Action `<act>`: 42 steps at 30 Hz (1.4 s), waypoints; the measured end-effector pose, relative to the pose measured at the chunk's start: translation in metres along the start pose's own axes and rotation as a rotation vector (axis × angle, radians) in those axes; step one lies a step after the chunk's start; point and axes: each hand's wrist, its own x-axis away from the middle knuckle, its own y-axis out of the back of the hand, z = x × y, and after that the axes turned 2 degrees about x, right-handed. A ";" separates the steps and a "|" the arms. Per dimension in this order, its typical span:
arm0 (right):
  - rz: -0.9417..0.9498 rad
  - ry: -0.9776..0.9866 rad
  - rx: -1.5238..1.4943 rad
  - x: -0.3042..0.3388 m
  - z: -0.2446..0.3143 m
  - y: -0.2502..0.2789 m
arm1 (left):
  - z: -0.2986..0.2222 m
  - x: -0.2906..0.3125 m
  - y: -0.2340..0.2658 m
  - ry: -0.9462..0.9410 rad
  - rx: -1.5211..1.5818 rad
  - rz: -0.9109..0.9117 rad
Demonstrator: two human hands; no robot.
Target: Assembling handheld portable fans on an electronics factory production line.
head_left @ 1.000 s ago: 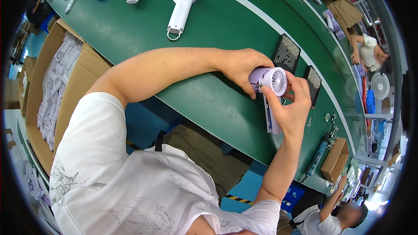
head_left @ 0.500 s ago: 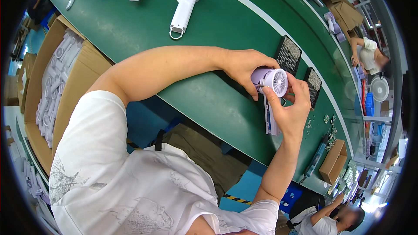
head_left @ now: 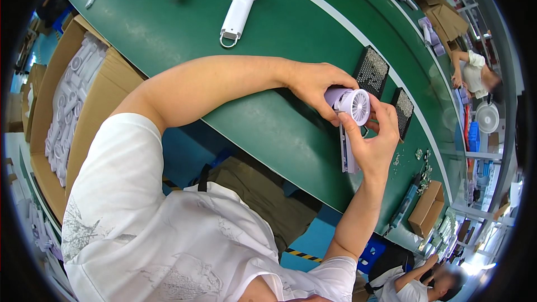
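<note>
1. The scene is brightly and evenly lit from overhead, with clear colours.
2. The green surface carries a soft sheen and only faint, short shadows under the forearms.
3. Strong fisheye distortion bends the white stripe and the surface's edge; a black ring frames the view.
4. The centre is sharp; the hands show little blur.
5. The lower right corner is washed out by glare, and the far edges look soft.
</note>
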 end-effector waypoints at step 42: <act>-0.055 0.118 0.179 0.003 0.006 0.003 | -0.002 0.000 -0.002 0.016 0.036 -0.036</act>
